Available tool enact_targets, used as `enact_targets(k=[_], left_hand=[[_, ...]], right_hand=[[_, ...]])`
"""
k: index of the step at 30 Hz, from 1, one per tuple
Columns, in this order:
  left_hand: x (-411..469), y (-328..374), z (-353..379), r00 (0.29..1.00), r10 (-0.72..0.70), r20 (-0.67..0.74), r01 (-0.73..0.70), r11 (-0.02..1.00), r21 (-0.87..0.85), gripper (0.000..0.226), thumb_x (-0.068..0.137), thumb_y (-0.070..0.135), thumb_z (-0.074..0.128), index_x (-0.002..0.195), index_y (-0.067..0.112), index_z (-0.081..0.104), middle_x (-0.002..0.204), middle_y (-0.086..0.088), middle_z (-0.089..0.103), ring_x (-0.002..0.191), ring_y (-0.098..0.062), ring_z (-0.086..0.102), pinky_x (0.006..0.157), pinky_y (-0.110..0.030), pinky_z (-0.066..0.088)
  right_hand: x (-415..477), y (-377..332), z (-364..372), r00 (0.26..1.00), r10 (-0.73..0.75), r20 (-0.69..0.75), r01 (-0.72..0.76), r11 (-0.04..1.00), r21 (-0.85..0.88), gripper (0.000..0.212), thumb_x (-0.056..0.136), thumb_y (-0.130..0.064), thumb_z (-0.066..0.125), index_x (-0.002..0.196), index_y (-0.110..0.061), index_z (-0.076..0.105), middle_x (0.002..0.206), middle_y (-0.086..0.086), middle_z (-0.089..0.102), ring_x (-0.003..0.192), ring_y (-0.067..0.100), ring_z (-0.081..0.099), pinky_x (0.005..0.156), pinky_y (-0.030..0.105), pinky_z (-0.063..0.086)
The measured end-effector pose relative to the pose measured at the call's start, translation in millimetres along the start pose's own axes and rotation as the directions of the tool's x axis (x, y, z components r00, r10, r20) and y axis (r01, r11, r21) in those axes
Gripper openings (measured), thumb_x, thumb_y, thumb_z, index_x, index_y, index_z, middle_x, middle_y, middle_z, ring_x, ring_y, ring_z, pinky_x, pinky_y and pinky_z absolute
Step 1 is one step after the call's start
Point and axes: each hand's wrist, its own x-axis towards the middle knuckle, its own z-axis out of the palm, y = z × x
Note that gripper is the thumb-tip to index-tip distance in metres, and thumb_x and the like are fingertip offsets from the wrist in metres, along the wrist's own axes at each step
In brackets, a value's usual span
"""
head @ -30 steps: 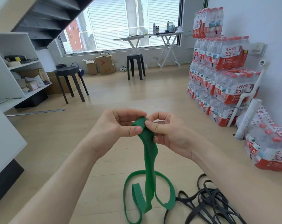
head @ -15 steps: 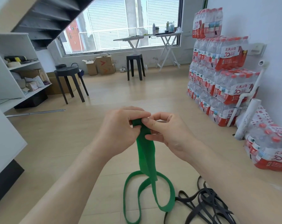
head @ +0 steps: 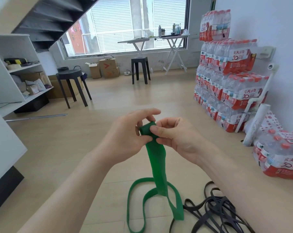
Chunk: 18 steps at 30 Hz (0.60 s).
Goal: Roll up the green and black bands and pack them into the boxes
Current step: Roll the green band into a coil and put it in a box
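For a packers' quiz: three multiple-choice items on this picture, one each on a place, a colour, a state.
1. The black bands lie: A on the floor; B on a chair; C in a bag.
2. The band held by left hand and right hand is: A black; B red; C green.
3. That band is: A fully rolled; B partly rolled; C unrolled.
1 A, tangled on the floor beside the green loops; 2 C, the fingers pinch a green roll; 3 B, a long tail hangs to the floor.
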Motion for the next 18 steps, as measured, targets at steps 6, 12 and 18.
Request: enact_targets(k=[6, 12, 18], left_hand=[[-1.5, -12.3, -14.6, 0.945, -0.122, 0.303, 0.297, 0.708, -0.641, 0.047, 0.054, 0.008, 0.083, 0.097, 0.022, 0.073, 0.101, -0.009, 0.072, 0.091, -0.03, 0.066, 0.075, -0.032, 0.056], [-0.3, 0.8, -17.4, 0.959, -0.123, 0.254, 0.249, 0.794, -0.554, 0.048, 0.057, 0.0, 0.083, 0.1, 0.01, 0.064, 0.085, -0.006, 0.074, 0.068, -0.019, 0.064, 0.053, -0.021, 0.048], [-3.3, 2.1, -16.7, 0.975, -0.212, 0.074, 0.218, 0.817, -0.535, 0.045, 0.051, 0.009, 0.08, 0.094, 0.009, 0.067, 0.086, -0.013, 0.073, 0.08, -0.043, 0.067, 0.072, -0.042, 0.058]], right_hand=[[0.1, -1.8, -7.5, 0.981, 0.013, 0.191, -0.031, 0.995, 0.092, 0.028, 0.06, -0.017, 0.085, 0.074, -0.013, 0.062, 0.083, 0.01, 0.068, 0.077, 0.021, 0.063, 0.076, 0.033, 0.045], [3.9, 6.2, -7.6, 0.969, 0.02, 0.247, -0.094, 0.952, 0.291, 0.062, 0.054, -0.024, 0.092, 0.093, -0.019, 0.044, 0.092, 0.015, 0.068, 0.078, 0.023, 0.063, 0.073, 0.031, 0.043], [-8.0, 2.0, 8.7, 0.97, 0.135, 0.2, -0.095, 0.975, -0.199, 0.057, 0.072, -0.058, 0.064, 0.106, -0.013, 0.057, 0.098, 0.007, 0.073, 0.093, 0.028, 0.069, 0.055, 0.025, 0.051]])
